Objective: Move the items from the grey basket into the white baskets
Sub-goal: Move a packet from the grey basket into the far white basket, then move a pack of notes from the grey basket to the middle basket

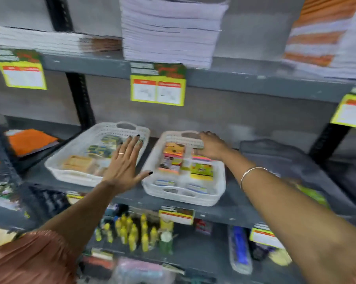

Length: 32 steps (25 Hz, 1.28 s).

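Two white baskets stand side by side on the middle shelf. The left white basket (70, 160) holds tan and green-blue packs. The right white basket (218, 181) holds sticky-note pads and small yellow packs. A dark grey basket (279, 156) sits to the right of them, its inside blurred. My left hand (124, 160) hovers flat with fingers spread over the left basket's right edge, holding nothing. My right hand (213, 147) rests on the back right corner of the right basket, fingers curled down; whether it grips an item is unclear.
Stacks of paper (171, 31) lie on the upper shelf, with yellow price tags (157, 91) hanging from its edge. An orange book (29, 141) lies at the far left. Yellow bottles (132, 232) fill the shelf below. A black upright post (80, 103) stands behind the left basket.
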Tool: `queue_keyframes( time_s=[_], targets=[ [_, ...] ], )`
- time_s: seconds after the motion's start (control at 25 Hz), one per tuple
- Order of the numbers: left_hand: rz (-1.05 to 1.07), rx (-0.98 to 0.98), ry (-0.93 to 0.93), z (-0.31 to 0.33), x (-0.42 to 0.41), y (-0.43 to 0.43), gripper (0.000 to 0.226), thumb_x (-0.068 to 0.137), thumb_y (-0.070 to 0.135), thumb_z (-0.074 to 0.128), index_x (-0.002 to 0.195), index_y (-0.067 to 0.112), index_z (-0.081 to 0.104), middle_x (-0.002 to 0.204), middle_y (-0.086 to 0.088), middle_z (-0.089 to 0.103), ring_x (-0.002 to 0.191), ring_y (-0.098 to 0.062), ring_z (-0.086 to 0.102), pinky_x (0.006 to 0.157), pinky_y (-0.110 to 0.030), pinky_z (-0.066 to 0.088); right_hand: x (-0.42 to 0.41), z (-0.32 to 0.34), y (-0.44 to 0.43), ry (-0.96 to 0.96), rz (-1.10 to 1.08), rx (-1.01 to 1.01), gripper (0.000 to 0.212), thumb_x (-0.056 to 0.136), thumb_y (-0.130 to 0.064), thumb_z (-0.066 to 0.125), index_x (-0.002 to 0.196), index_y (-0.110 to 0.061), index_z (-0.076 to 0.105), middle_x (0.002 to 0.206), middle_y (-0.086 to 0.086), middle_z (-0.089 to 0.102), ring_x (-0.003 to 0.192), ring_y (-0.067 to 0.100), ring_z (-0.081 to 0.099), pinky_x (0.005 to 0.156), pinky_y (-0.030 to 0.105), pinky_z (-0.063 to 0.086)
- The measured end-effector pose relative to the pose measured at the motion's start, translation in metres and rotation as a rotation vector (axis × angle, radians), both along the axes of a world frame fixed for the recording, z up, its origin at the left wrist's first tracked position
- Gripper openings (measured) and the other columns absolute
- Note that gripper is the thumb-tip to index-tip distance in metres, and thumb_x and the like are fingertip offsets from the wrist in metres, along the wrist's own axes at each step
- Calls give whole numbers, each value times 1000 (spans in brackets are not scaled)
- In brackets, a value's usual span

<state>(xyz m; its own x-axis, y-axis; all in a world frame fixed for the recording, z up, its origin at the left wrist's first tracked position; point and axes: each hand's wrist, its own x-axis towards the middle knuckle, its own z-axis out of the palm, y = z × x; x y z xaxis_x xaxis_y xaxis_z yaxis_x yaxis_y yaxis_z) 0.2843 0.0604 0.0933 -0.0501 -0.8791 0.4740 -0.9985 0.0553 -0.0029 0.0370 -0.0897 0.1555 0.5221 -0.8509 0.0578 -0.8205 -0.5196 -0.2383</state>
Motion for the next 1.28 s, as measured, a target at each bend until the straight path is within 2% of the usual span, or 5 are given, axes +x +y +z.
queue_keyframes(
  time_s=[0.32,0.48,0.6,0.76,1.28],
  targets=[
    [-332,29,-131,-1,-215,-67,90,81,73,24,139,4,29,146,-19,35,135,-33,30,110,-43,12,-194,-8,-12,20,-280,57,76,81,-38,69,140,-2,38,146,18,43,134,32,42,110,35,35],
    [-423,147,-133,-34,-271,-72,94,79,74,28,138,1,30,144,-19,38,133,-32,34,109,-44,28,-246,-26,-7,74,-390,169,62,79,-34,71,130,-6,49,139,17,50,129,31,47,105,36,41],
    [-401,244,-40,-61,-280,-68,104,75,81,11,142,1,23,149,-18,30,137,-30,26,109,-41,18,-261,-43,-6,137,-399,194,49,74,-30,76,114,-9,56,123,18,58,115,32,54,93,35,44],
    [-330,366,58,-93,-277,-65,120,58,90,5,146,8,6,156,-11,5,143,-26,6,114,-36,11,-271,-57,-8,267,-405,231,76,72,-32,78,136,-10,42,130,19,48,121,34,45,103,38,41],
    [-299,414,-17,-108,-271,-68,102,65,75,6,144,12,20,154,-12,16,141,-28,13,114,-42,11,-286,-76,-13,198,-675,325,72,84,-44,59,143,-12,33,147,19,41,135,38,37,112,44,35]
  ],
)
